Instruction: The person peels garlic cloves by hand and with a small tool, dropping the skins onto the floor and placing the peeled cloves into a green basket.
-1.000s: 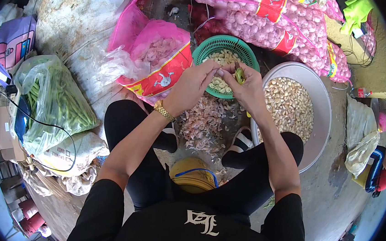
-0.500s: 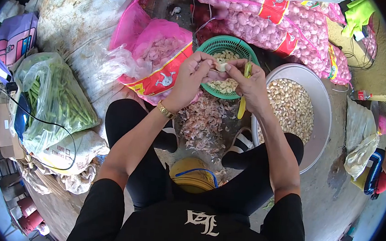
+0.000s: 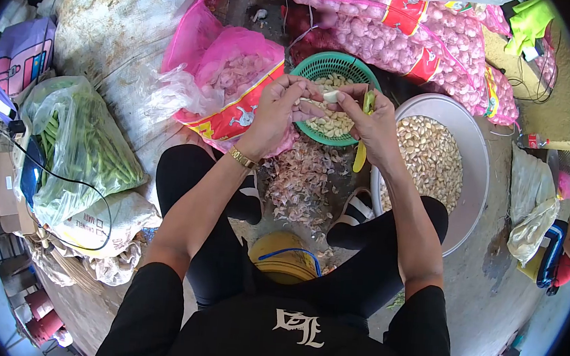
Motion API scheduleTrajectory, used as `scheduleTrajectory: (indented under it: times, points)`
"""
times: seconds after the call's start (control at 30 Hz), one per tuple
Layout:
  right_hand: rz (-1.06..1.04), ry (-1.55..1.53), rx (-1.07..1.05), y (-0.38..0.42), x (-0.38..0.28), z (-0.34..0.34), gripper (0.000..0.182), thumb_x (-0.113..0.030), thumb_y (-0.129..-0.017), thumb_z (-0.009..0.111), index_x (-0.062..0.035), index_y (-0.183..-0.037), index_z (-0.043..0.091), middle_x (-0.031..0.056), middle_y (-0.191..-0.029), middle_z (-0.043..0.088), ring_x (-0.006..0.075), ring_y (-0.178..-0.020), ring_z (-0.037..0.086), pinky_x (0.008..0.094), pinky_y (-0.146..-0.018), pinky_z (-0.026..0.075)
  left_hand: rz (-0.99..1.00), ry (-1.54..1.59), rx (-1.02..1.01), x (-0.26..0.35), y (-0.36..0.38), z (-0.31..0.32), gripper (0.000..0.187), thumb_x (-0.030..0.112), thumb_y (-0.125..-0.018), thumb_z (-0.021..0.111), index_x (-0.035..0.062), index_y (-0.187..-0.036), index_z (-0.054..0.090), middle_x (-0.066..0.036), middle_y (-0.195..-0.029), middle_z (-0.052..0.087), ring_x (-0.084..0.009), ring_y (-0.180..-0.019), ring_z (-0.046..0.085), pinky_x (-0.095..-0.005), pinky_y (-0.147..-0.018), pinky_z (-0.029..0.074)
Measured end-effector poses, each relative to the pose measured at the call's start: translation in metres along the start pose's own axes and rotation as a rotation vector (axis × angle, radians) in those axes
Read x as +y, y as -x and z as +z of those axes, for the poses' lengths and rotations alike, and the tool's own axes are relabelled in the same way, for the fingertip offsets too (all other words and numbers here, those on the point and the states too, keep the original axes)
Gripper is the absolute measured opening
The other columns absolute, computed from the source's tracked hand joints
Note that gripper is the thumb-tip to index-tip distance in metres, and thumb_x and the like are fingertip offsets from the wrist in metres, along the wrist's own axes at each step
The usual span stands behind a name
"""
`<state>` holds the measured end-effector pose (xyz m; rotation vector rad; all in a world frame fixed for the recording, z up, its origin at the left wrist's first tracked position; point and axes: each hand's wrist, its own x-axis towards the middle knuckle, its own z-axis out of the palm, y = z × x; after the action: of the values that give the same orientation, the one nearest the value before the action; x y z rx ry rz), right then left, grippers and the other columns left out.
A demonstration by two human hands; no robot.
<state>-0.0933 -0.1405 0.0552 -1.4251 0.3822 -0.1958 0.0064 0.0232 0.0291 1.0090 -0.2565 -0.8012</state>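
Note:
My right hand (image 3: pixel 375 123) pinches a pale garlic clove (image 3: pixel 333 97) between thumb and fingers, and a knife with a yellow-green handle (image 3: pixel 360 156) is tucked in the same hand, pointing down. My left hand (image 3: pixel 279 110) is closed just left of the clove; a small pale bit shows at its fingertips, too small to name. Both hands hover over a green plastic basket (image 3: pixel 301 67) holding peeled garlic cloves (image 3: pixel 334 124). Below them, a heap of garlic skins (image 3: pixel 301 186) lies on the ground between my feet.
At right stands a large pale basin (image 3: pixel 479 168) of unpeeled cloves (image 3: pixel 429 157). Pink mesh sacks of garlic (image 3: pixel 371 40) lie behind the basket. An opened pink sack (image 3: pixel 234 58) is at left, near a plastic bag of green pods (image 3: pixel 91 147). A yellow bucket (image 3: pixel 285 256) sits between my legs.
My hands have drawn slightly apart. The clove has shifted a little right with my right hand, and the knife has swung slightly right. My left hand has moved a little left.

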Motion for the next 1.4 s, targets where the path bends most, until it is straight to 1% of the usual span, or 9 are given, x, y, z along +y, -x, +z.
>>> scheduleTrajectory:
  times: [0.17,0.23,0.33,0.57,0.67,0.8,1.1,1.33,1.4]
  points:
    - [-0.011,0.001,-0.002,0.002,-0.004,0.003,0.013,-0.015,-0.093,0.066,-0.0045,-0.101,0.066,0.0012,-0.084,0.069,0.0018,-0.064,0.059,0.0159,-0.046,0.036,-0.066,0.054,-0.077,-0.001,-0.001,-0.001,0.022,0.018,-0.1,0.055,-0.0008,-0.112,0.056,-0.011,-0.102,0.065,-0.0172,-0.081,0.069,-0.0268,-0.074,0.058]
    - [-0.015,0.021,-0.025,0.004,-0.005,0.004,0.012,-0.014,-0.093,0.066,-0.0049,-0.1,0.067,-0.0002,-0.084,0.068,0.0017,-0.064,0.058,0.0164,-0.047,0.036,-0.057,-0.105,-0.081,0.001,0.004,0.007,0.021,0.013,-0.098,0.057,-0.0012,-0.113,0.057,-0.01,-0.102,0.066,-0.0157,-0.081,0.069,-0.0247,-0.072,0.057]
    - [0.003,0.092,-0.07,0.005,-0.008,0.005,0.009,-0.014,-0.092,0.068,-0.006,-0.096,0.068,-0.0036,-0.08,0.066,0.0019,-0.063,0.056,0.0168,-0.048,0.037,-0.052,-0.102,-0.091,0.003,0.005,0.006,0.02,0.01,-0.097,0.059,-0.0021,-0.113,0.058,-0.01,-0.103,0.066,-0.016,-0.083,0.07,-0.0223,-0.069,0.055]
    - [-0.08,0.099,-0.043,0.003,-0.008,0.005,0.011,-0.008,-0.087,0.073,-0.0033,-0.096,0.069,-0.0004,-0.089,0.066,0.006,-0.076,0.058,0.0217,-0.067,0.046,-0.037,-0.02,-0.083,0.007,0.011,0.017,0.019,0.011,-0.098,0.058,-0.0021,-0.112,0.058,-0.008,-0.097,0.067,-0.0177,-0.086,0.071,-0.0185,-0.06,0.051]
    - [-0.089,0.06,-0.096,0.0,-0.007,0.001,0.011,-0.006,-0.087,0.072,-0.0024,-0.097,0.069,0.0003,-0.092,0.066,0.007,-0.081,0.059,0.0229,-0.072,0.047,-0.077,-0.145,-0.097,0.014,0.009,0.01,0.02,0.013,-0.098,0.058,-0.002,-0.111,0.059,-0.008,-0.094,0.066,-0.0161,-0.081,0.07,-0.0166,-0.054,0.046]
    - [-0.046,0.09,-0.096,0.002,-0.009,0.001,0.012,-0.005,-0.086,0.071,-0.0017,-0.097,0.069,0.0009,-0.09,0.067,0.008,-0.085,0.061,0.0247,-0.078,0.051,0.02,-0.28,-0.116,0.008,0.007,0.005,0.02,0.015,-0.097,0.06,-0.0021,-0.108,0.06,-0.009,-0.095,0.067,-0.013,-0.074,0.068,-0.0151,-0.05,0.04]
    - [-0.172,0.292,-0.094,-0.004,0.008,-0.007,0.015,-0.002,-0.084,0.073,-0.0003,-0.098,0.068,0.0015,-0.089,0.068,0.0076,-0.08,0.062,0.0237,-0.074,0.052,0.073,-0.324,-0.067,0.002,0.007,0.01,0.02,0.016,-0.098,0.058,-0.0025,-0.106,0.061,-0.008,-0.091,0.068,-0.009,-0.07,0.066,-0.016,-0.047,0.037]
    - [-0.071,0.111,-0.028,0.002,-0.003,0.004,0.012,-0.001,-0.085,0.071,-0.0002,-0.096,0.068,0.0014,-0.081,0.067,0.0077,-0.08,0.064,0.0238,-0.073,0.052,0.152,-0.452,-0.046,0.0,0.006,0.008,0.017,0.015,-0.099,0.056,-0.0012,-0.103,0.06,-0.004,-0.084,0.065,-0.007,-0.065,0.063,-0.0156,-0.047,0.036]
    - [-0.103,0.129,-0.019,0.002,-0.004,0.007,0.013,-0.004,-0.085,0.073,-0.0015,-0.096,0.069,0.0007,-0.083,0.067,0.0058,-0.075,0.062,0.0207,-0.064,0.051,0.156,-0.477,-0.038,0.0,0.007,0.008,0.017,0.014,-0.099,0.056,-0.0013,-0.103,0.06,-0.004,-0.084,0.065,-0.0068,-0.065,0.063,-0.0155,-0.048,0.037]
